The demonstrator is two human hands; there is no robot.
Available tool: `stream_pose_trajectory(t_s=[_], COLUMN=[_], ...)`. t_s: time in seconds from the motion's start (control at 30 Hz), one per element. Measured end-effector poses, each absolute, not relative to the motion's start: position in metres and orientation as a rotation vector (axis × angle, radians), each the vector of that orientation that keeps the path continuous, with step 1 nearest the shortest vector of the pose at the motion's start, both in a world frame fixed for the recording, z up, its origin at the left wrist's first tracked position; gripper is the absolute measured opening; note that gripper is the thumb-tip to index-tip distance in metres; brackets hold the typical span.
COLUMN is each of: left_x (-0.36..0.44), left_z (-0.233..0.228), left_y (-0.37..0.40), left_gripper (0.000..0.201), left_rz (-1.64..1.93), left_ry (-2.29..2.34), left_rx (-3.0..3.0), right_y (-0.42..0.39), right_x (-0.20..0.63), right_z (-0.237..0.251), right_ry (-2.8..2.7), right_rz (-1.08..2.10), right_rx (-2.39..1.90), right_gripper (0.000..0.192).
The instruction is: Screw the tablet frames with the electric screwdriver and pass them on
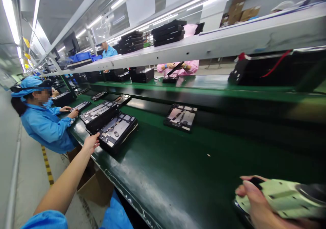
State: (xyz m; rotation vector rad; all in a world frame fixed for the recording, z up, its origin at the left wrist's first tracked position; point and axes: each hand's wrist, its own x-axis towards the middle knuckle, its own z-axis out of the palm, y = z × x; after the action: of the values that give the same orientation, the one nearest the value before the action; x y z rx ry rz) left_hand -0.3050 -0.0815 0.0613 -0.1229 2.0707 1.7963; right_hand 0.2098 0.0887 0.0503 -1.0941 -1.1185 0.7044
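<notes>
My left hand (91, 143) reaches out to the near-left corner of a stack of flat black-framed electronic housings (118, 129), its fingers closed on the edge. The top housing shows a silvery inside with black cables and small parts. Part of my thumb and fingers is hidden behind the edge. At the lower right, my right hand (257, 202) is wrapped round a pale green power tool (282, 196) with a dark end; its exact kind is unclear. A single similar housing (180, 117) lies on the green bench, apart from both hands.
Another housing stack (99, 112) stands just behind the near one. A co-worker in blue (48, 120) handles a housing at the left. A pink-sleeved person (183, 68) works across the bench. A white shelf (163, 54) runs overhead. Black bins (265, 69) stand at the back right.
</notes>
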Motion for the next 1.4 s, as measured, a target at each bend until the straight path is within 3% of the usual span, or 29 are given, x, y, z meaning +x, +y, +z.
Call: stream_pose_trajectory(t_s=[0.17, 0.3, 0.43, 0.63, 1.0, 1.13, 1.27, 1.4], left_x=[-0.297, -0.281, -0.262, -0.206, 0.002, -0.006, -0.035, -0.029], left_z=[0.068, 0.078, 0.093, 0.103, -0.017, -0.026, 0.001, 0.029], left_y=[-0.085, -0.084, -0.082, -0.073, -0.047, -0.071, -0.068, -0.026], left_gripper=[0.020, 0.004, 0.013, 0.019, 0.025, 0.042, 0.028, 0.025], left_rz=[1.868, 2.006, 2.107, 2.052, 1.675, 1.292, 1.008, 0.786], left_ry=[1.947, 1.805, 1.668, 1.525, 1.413, 1.594, 1.777, 1.512], left_rx=[-0.065, -0.001, 0.076, 0.194, 0.454, 0.891, 1.726, 2.365], right_y=[0.082, 0.085, 0.089, 0.087, 0.092, 0.093, 0.090, 0.088], right_x=[0.213, 0.217, 0.218, 0.217, 0.221, 0.221, 0.220, 0.220], right_z=[0.064, 0.057, 0.046, 0.044, 0.032, 0.027, 0.026, 0.027], right_ry=[-1.217, -1.243, -1.211, -1.203, -1.217, -1.212, -1.228, -1.260], right_rz=[0.730, 0.737, 0.756, 0.739, 0.614, 0.624, 0.634, 0.631], right_rx=[-1.173, -1.143, -1.114, -1.097, -1.042, -1.017, -1.000, -0.994], right_gripper=[0.020, 0.031, 0.046, 0.037, 0.027, 0.028, 0.028, 0.027])
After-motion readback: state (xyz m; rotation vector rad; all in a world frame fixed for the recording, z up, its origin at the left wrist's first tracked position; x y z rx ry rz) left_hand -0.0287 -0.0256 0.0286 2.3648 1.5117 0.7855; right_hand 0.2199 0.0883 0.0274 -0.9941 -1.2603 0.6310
